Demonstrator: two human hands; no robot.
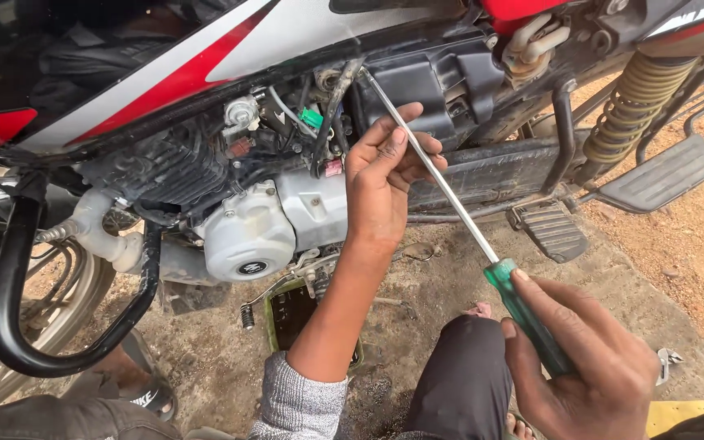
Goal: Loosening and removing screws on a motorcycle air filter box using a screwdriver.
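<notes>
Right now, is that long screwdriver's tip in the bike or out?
In. The screwdriver slants up from the right hand, its tip among the hoses under the motorcycle's side panel; the left hand steadies its shaft.

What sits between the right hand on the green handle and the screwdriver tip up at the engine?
In the head view, only the bare steel shaft spans from the right hand to the tip; the left hand steadies it midway with its fingers.

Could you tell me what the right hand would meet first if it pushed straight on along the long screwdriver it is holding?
Probably the black plastic cover under the seat: the right hand holds the green-handled steel screwdriver, whose tip already sits at that cover's edge, though depth is unclear. The left hand steadies the shaft.
</notes>
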